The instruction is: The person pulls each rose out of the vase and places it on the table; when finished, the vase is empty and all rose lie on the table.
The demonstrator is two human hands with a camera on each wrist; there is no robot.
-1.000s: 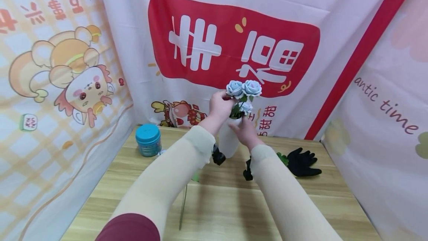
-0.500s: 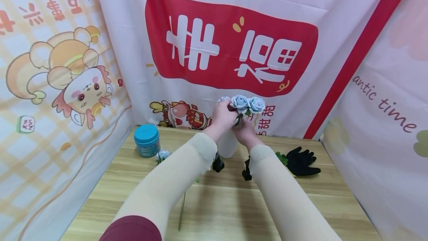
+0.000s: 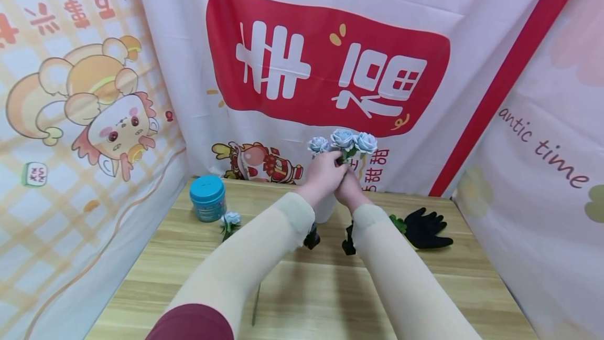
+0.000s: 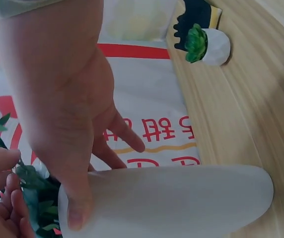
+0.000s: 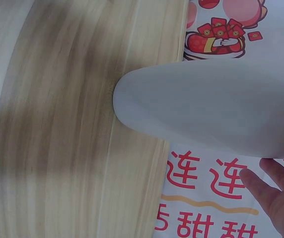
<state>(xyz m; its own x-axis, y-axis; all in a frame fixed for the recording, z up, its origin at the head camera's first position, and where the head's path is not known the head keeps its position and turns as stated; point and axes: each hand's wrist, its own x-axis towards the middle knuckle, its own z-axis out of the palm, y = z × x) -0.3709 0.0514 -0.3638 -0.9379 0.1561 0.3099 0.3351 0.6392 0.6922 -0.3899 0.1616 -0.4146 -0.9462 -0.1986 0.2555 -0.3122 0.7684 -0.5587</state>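
In the head view, pale blue roses (image 3: 343,139) fan out above the mouth of a tall white vase (image 3: 324,210). My left hand (image 3: 325,173) is just below the blooms with curled fingers; it pinches a rose stem among the leaves, partly hidden by the hand itself. In the left wrist view, these curled fingers (image 4: 14,201) are beside green leaves (image 4: 45,201) at the vase mouth. My right hand (image 3: 349,189) grips the vase near its rim, thumb (image 4: 78,215) on the near side and fingers behind. The vase base meets the table in the right wrist view.
Another blue rose (image 3: 230,219) lies on the wooden table (image 3: 302,298), left of the arms. A blue-lidded jar (image 3: 207,198) stands at the back left. At the right are a black glove (image 3: 427,229) and a succulent in a white pot (image 4: 216,47). Printed cloth (image 3: 264,56) hangs close behind.
My left hand has come down and right, towards the right hand. The blooms have dropped a little and spread apart, one now further left. My right hand stays at the vase.
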